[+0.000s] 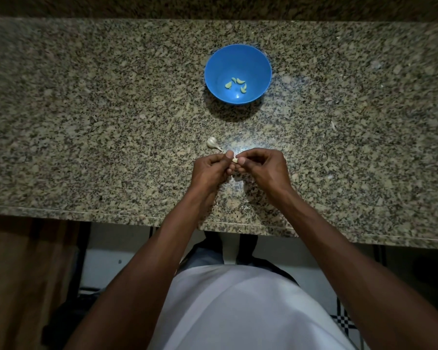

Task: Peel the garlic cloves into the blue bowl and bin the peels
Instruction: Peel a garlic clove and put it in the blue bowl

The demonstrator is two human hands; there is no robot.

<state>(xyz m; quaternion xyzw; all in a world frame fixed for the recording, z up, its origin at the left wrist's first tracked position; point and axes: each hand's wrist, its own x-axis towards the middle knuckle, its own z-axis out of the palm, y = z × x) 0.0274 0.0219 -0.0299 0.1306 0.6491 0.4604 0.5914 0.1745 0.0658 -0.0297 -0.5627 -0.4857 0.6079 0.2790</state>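
Observation:
A blue bowl (258, 61) stands on the granite counter (86, 122), beyond my hands. Several peeled yellowish cloves (236, 84) lie in its bottom. Just above the counter, nearer me than the bowl, my left hand (210, 170) and my right hand (262, 168) meet. Both pinch one small pale garlic clove (235, 160) between thumbs and fingertips; most of it is hidden by the fingers. A white unpeeled garlic piece (212, 143) with a thin stem lies on the counter just beyond my left hand.
The counter's front edge (111, 214) runs below my wrists. Small pale peel scraps (333, 125) lie scattered on the right side of the counter. A tiled floor shows beneath the edge. No bin is in view.

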